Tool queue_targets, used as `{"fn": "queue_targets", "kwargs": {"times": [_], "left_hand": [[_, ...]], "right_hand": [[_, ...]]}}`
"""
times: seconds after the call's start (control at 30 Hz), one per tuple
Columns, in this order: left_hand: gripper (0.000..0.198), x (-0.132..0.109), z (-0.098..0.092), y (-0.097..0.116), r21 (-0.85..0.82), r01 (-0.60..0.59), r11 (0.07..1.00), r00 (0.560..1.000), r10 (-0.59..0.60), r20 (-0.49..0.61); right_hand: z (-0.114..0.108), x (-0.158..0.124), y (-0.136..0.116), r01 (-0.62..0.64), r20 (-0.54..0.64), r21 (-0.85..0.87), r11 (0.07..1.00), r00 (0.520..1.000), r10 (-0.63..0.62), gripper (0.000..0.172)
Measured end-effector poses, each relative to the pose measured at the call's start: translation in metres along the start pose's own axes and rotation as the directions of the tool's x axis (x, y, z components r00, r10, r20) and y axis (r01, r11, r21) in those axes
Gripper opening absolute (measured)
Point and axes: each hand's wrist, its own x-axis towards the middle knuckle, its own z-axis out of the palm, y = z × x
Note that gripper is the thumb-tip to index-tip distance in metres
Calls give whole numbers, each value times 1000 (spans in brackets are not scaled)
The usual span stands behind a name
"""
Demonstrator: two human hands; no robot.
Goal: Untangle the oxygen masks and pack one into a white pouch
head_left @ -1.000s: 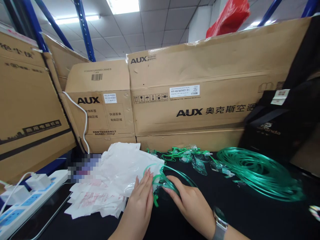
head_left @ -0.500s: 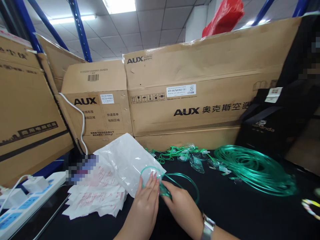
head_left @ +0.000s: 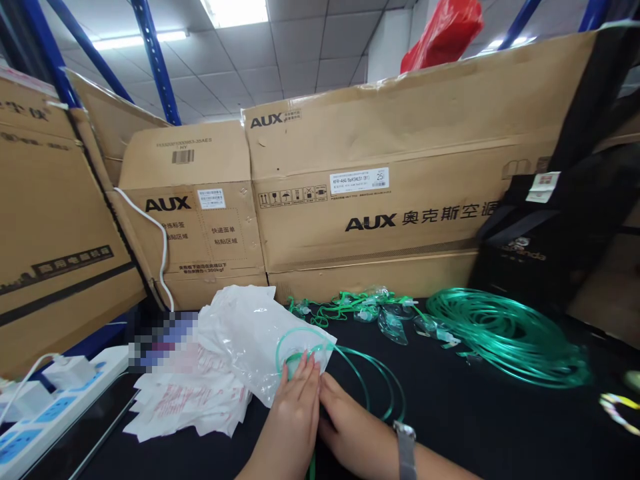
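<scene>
My left hand point(head_left: 296, 408) lies with fingers together on a clear plastic pouch point(head_left: 255, 340) and on the coil of green tubing point(head_left: 350, 373) at the pouch's mouth. My right hand point(head_left: 350, 433), with a watch on its wrist, is pressed against the left one and closed on the same green tubing, whose loops arc out to the right. The pouch rests on a stack of white printed pouches point(head_left: 185, 400). What lies under my palms is hidden.
A heap of green-strapped clear masks point(head_left: 375, 310) and a big coil of green tubing point(head_left: 505, 333) lie on the black table point(head_left: 475, 427). AUX cardboard boxes point(head_left: 380, 200) wall the back. A black bag point(head_left: 560, 233) stands right, a white power strip point(head_left: 55, 400) left.
My hands have drawn closer together and nearer to me. The pouch, lifted half a second ago, is lower again, and the green loop reaches further into its mouth.
</scene>
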Motion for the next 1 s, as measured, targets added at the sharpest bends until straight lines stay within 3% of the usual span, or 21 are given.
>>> {"fn": "queue_targets", "kwargs": {"times": [0.07,0.13,0.2,0.27,0.3,0.37,0.5,0.73,0.9,1.0], "left_hand": [[39,-2,2,0,56,-11,998,1000,10,12],[40,-5,6,0,109,-27,994,1000,27,7],[40,-9,11,2,148,-30,988,999,33,-15],[40,-13,16,3,181,-16,983,998,27,-58],[40,-14,18,4,197,-9,980,996,26,-86],[41,-16,21,6,227,-1,974,990,33,-138],[42,-17,21,7,225,10,974,986,27,-163],[43,-13,14,6,203,2,979,994,19,-105],[41,-4,-3,6,195,-48,980,989,74,-127],[39,1,-11,7,154,-80,985,979,107,-172]], "right_hand": [[-18,1,1,-15,54,40,999,998,13,49],[-41,1,4,-68,117,16,998,991,66,29],[-64,1,11,-216,105,-100,971,968,226,16],[-81,1,22,-360,-111,-292,886,933,343,27],[-87,1,28,-450,-190,-364,815,893,408,37],[-93,1,39,-535,-186,-364,763,844,503,45],[-86,2,49,-516,-60,-274,812,852,520,40],[-66,6,47,-529,-89,-26,848,846,525,13],[-62,9,35,-554,77,307,774,825,560,17],[-63,10,27,-490,51,487,723,842,537,20]]}}
